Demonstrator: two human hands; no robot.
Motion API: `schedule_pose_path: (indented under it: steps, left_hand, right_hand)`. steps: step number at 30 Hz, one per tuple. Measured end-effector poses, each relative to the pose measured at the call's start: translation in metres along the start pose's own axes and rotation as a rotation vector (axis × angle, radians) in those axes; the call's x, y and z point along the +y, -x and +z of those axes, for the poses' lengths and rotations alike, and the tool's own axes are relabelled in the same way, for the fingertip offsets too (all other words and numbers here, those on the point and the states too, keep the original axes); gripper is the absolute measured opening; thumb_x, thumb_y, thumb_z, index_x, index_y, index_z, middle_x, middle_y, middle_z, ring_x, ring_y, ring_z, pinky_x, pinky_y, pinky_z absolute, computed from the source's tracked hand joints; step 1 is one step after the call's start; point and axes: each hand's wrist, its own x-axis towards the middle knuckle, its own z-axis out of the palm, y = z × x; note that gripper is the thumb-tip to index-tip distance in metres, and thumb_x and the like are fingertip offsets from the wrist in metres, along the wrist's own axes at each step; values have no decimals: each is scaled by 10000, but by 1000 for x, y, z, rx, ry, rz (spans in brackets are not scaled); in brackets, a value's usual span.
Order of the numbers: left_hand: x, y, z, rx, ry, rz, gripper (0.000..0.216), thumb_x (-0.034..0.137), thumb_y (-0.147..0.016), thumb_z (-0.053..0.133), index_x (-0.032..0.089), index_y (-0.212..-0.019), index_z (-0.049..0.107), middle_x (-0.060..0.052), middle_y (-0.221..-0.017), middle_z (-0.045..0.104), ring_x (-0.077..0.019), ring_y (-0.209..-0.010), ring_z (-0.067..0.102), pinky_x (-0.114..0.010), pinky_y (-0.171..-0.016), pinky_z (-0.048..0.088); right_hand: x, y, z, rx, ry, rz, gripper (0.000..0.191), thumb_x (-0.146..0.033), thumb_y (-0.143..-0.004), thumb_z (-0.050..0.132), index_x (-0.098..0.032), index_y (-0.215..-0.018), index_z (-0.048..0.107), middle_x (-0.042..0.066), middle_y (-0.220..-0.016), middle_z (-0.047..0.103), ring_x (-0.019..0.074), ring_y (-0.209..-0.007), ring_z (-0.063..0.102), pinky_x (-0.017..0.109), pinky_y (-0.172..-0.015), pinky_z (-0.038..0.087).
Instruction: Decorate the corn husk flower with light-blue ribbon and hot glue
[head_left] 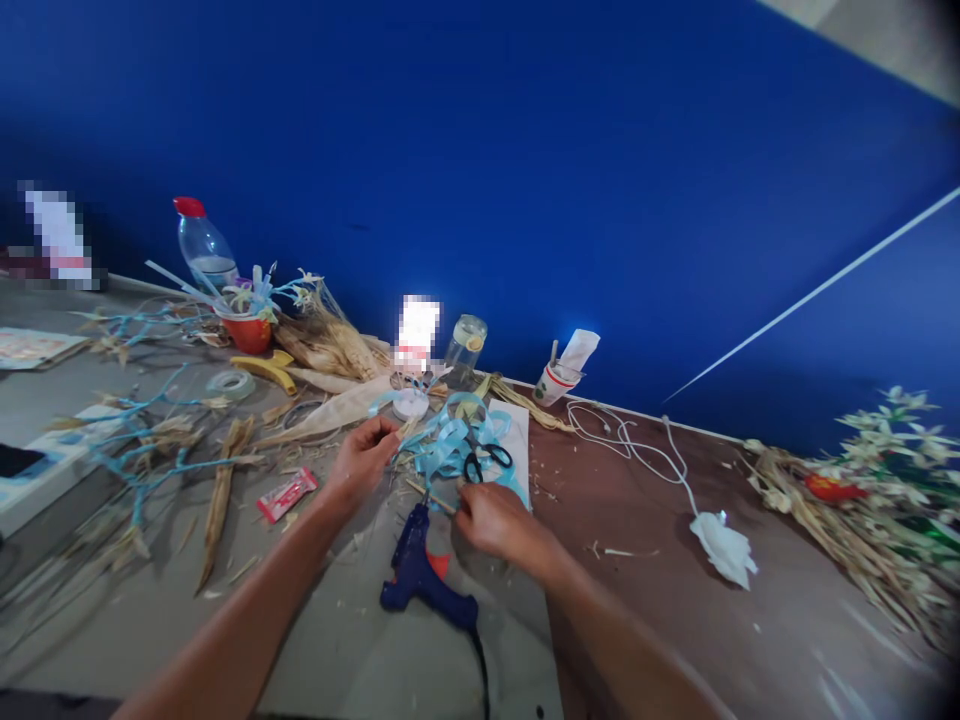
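Note:
My left hand (367,452) is closed in a pinch, with what looks like a small pale piece of dried husk (406,432) at its fingertips. Closed around one end of a thin tan stick (430,497) is my right hand (487,515). Just beyond both hands lies a tangle of light-blue ribbon (450,440). Black-handled scissors (487,461) rest on the ribbon, their blades hidden. A dark blue glue gun (424,575) lies below the hands, its nozzle close to the stick and its cord running to the front edge.
Blue-wrapped twigs (139,455), dried husks (322,350) and a red cup (247,332) stand or lie left, with a plastic bottle (204,245) behind. At the back are a glass jar (466,345) and a paper cup (556,383). A white cable (637,440) and white flowers (892,450) occupy the right.

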Motion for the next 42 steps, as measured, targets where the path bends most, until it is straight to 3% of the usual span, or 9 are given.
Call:
schedule_pose_path:
  steps: [5,8,11,20,25,29,33,37,42]
  left_hand:
    - [-1,2,-1,-11,-33,19,118,266,-642,586,162,-613,540,52,-499,448,-77,-471,359,-217,-478,261]
    - [0,2,0,-19,-38,23,121,271,-645,584,163,-611,539,52,-500,445,-75,-467,353,-218,-475,255]
    - [2,2,3,-15,-15,14,131,284,-620,596,166,-606,540,55,-486,437,-75,-451,344,-220,-463,248]
    - [-2,2,1,-37,-43,43,112,264,-651,587,163,-619,549,53,-508,449,-77,-466,360,-215,-470,264]
    - [0,4,1,-23,-64,42,104,258,-670,569,160,-636,557,45,-528,464,-84,-494,379,-214,-486,274]
    - [3,6,2,-22,-49,26,113,265,-661,571,161,-623,549,45,-522,454,-86,-494,373,-214,-486,273]
    - [3,6,2,-34,-35,29,123,279,-660,579,165,-626,547,45,-529,453,-84,-491,367,-215,-485,273]
    - [4,6,2,-24,-42,28,115,266,-647,581,167,-609,534,43,-522,451,-85,-489,367,-215,-482,277]
    - [6,6,3,-23,-35,21,153,307,-646,591,164,-628,540,48,-536,444,-80,-490,361,-211,-480,278]
  right_hand:
    - [20,7,-17,6,2,-18,210,-259,-829,442,-145,-841,619,101,-853,668,177,-781,610,255,-597,314]
    - [17,8,-9,40,-21,-69,213,-331,-795,520,-164,-897,605,89,-902,657,193,-834,605,253,-616,327]
    - [9,5,5,106,-3,-59,220,-238,-788,503,-150,-970,589,115,-976,643,214,-901,596,265,-663,341]
    - [40,7,2,-25,-42,-15,154,-171,-743,490,-137,-809,625,113,-834,661,180,-739,595,247,-554,287]
    - [63,3,-8,189,-92,186,167,-175,-799,431,-137,-837,589,101,-793,647,171,-706,579,245,-579,304]
    - [75,-3,-22,420,-373,269,174,-254,-814,452,-148,-894,564,48,-757,624,142,-650,555,236,-613,367]
    - [82,-5,-40,631,-629,137,424,-443,-740,572,-142,-1039,566,47,-841,604,157,-713,541,261,-658,412]
    - [80,-12,-50,680,-903,67,491,-512,-836,408,-124,-1080,586,-9,-613,499,125,-534,464,251,-551,387]
    - [69,-26,-49,716,-613,68,282,-307,-783,496,-149,-952,656,66,-846,582,170,-755,549,283,-718,439]
